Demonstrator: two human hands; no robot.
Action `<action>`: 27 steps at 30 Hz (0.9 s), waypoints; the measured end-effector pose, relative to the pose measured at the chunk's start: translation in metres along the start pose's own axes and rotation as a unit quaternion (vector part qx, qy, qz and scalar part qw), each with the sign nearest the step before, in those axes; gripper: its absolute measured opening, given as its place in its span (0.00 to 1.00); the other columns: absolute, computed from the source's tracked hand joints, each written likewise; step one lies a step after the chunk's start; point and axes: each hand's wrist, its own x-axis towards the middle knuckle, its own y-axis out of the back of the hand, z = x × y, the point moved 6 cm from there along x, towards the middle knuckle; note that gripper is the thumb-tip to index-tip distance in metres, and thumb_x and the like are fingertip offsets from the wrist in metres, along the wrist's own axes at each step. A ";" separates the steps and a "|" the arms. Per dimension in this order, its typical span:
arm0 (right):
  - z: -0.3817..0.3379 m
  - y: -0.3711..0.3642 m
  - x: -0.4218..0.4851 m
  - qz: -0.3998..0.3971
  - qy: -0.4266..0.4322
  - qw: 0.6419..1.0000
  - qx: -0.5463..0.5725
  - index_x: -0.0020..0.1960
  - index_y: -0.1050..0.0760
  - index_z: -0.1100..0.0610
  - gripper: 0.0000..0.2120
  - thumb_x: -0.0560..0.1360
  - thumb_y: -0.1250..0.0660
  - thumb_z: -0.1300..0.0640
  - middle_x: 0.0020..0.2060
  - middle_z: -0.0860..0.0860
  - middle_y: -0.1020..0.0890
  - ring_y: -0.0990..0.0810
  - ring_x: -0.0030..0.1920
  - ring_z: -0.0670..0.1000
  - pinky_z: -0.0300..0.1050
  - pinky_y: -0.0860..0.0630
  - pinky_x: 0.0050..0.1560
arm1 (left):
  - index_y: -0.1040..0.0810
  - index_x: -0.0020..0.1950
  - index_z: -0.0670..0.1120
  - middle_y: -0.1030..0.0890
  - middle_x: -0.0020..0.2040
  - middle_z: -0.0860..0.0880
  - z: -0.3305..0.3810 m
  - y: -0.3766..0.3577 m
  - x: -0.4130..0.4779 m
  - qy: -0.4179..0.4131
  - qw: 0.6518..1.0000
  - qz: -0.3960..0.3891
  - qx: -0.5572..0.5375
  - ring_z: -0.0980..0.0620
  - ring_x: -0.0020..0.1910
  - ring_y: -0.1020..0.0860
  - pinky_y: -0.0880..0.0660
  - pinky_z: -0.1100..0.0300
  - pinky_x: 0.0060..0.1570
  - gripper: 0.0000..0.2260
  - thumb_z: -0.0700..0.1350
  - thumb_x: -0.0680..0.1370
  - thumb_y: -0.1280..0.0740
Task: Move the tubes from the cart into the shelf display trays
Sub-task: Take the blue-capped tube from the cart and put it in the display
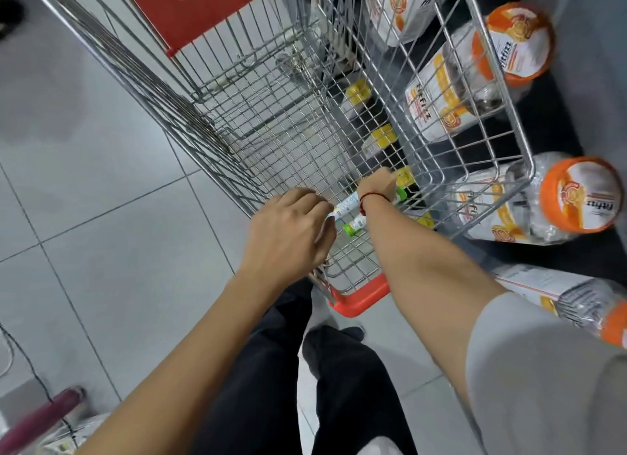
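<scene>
Right hand [376, 190] reaching deep into the cart [271, 115], fingers curled down over a white tube with a green cap [400, 195], apparently closed on it though the palm hides the contact. Left hand [288, 230] just beside, fingertips pinched at the end of a second white tube [346, 206]; whether actually clamped or only touching, cannot tell. Third tube [354, 224] lying loose on the wire floor between the two wrists, green cap toward the left hand. Red thread bracelet [368, 198] on the right wrist. Outside the cart wall, to the right, orange-lidded jars [509, 47] lying on a dark shelf [559, 122], yellow price tags [381, 137] along its edge; display trays not in view. Likely trouble: slim tubes slipping from a shallow pinch on the lift, dropping back onto the mesh or wedging in the wire gaps; loose tube overlooked under the forearms; knuckles or bracelet catching on the basket wires while withdrawing with both hands crowded close.
</scene>
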 end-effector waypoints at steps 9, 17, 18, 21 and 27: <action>-0.013 0.037 -0.017 -0.047 0.014 0.996 0.070 0.62 0.29 0.65 0.16 0.76 0.34 0.61 0.59 0.64 0.22 0.20 0.56 0.63 0.54 0.20 0.53 | 0.19 0.43 0.43 0.17 0.40 0.47 0.001 0.001 0.000 0.004 1.000 -0.014 -0.010 0.45 0.44 0.21 0.27 0.54 0.36 0.11 0.45 0.74 0.39; -0.041 0.124 -0.059 -0.024 0.132 0.980 0.148 0.61 0.29 0.63 0.16 0.76 0.33 0.58 0.59 0.64 0.26 0.23 0.56 0.63 0.52 0.24 0.57 | 0.20 0.38 0.44 0.18 0.34 0.48 0.002 0.003 0.001 -0.005 1.000 -0.027 -0.002 0.45 0.37 0.21 0.28 0.58 0.29 0.12 0.47 0.73 0.41; -0.042 0.139 -0.067 -0.021 0.144 0.977 0.154 0.62 0.29 0.62 0.16 0.76 0.34 0.58 0.60 0.64 0.26 0.23 0.57 0.62 0.51 0.25 0.57 | 0.20 0.38 0.44 0.18 0.35 0.48 0.003 0.004 0.001 -0.008 1.000 -0.028 0.002 0.45 0.37 0.21 0.28 0.58 0.30 0.11 0.46 0.73 0.40; -0.040 0.188 -0.092 0.007 0.186 0.971 0.153 0.64 0.28 0.60 0.17 0.77 0.34 0.57 0.60 0.61 0.23 0.25 0.60 0.59 0.44 0.27 0.53 | 0.19 0.41 0.42 0.17 0.39 0.45 0.007 0.010 0.002 -0.017 1.000 -0.025 0.004 0.43 0.41 0.20 0.26 0.56 0.32 0.06 0.42 0.73 0.34; -0.008 0.283 -0.147 0.108 0.227 0.954 0.166 0.57 0.22 0.60 0.14 0.73 0.30 0.56 0.50 0.61 0.17 0.20 0.53 0.59 0.46 0.25 0.50 | 0.19 0.46 0.39 0.17 0.45 0.41 0.045 0.026 0.030 -0.056 0.997 -0.011 -0.041 0.40 0.44 0.21 0.23 0.50 0.36 0.05 0.36 0.71 0.29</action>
